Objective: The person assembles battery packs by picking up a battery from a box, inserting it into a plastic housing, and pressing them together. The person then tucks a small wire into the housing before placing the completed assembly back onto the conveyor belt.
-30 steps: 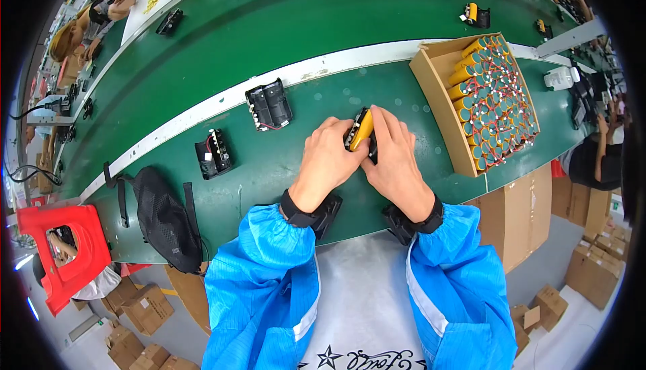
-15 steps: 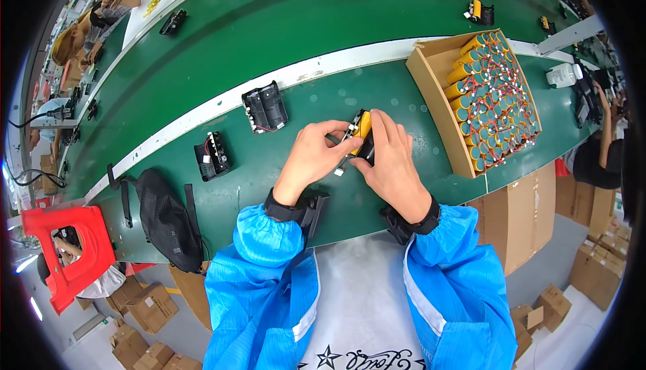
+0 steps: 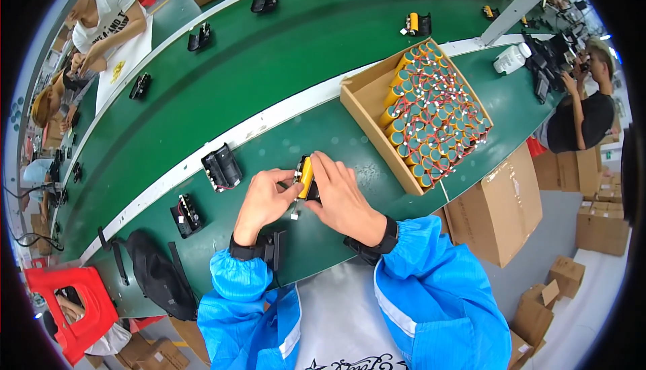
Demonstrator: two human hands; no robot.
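Note:
Between my two hands is a black plastic housing (image 3: 313, 192) with a yellow cylindrical battery (image 3: 307, 180) lying in it, tilted away from me. My left hand (image 3: 264, 200) pinches its left side, thumb on the battery and circuit board edge. My right hand (image 3: 344, 198) wraps the right side, fingers along the battery's upper end. A small white connector (image 3: 295, 216) hangs below the housing. To the left lie a black half-shell (image 3: 221, 168) with two troughs and another black housing (image 3: 186, 216) with a circuit board. The housing's underside is hidden.
An open cardboard box (image 3: 377, 138) of yellow batteries with red wires stands to the right. Beyond the white rail, a green belt (image 3: 269, 67) carries several housings. A black mesh bag (image 3: 156, 272) and red stool (image 3: 74, 309) are at left. Other people sit around, one at right (image 3: 580, 111).
My view has turned, so the box and bench sit further left in the picture. Both hands stay on the housing, and more of the yellow battery shows between them.

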